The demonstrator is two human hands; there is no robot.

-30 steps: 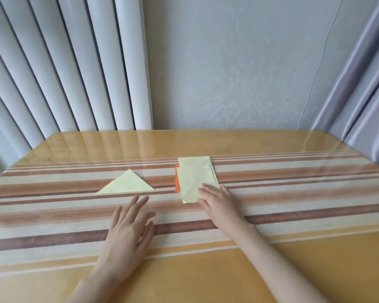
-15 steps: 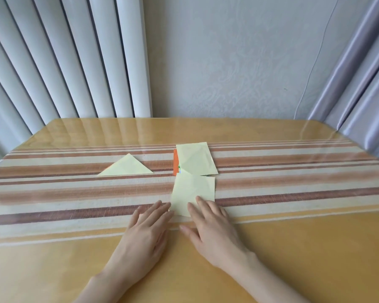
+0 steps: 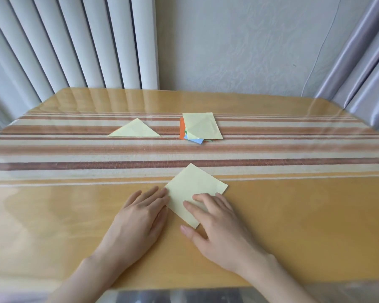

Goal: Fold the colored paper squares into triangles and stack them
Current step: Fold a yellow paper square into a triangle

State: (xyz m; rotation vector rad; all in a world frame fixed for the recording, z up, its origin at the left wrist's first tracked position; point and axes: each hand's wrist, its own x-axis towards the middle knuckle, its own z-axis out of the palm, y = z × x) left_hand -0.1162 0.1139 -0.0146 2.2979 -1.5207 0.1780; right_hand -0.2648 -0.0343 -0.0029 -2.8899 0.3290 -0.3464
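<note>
Right hand (image 3: 219, 227) (fingers straight) presses the yellow square (image 3: 193, 186); flat left hand (image 3: 138, 217) touches its edge.

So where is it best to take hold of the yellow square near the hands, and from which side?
Probably its near corner: the yellow square lies flat, turned like a diamond, and that corner is bare between thumb and forefinger of the right hand. Pinch it from the near side; the left hand touches the left corner.
</note>
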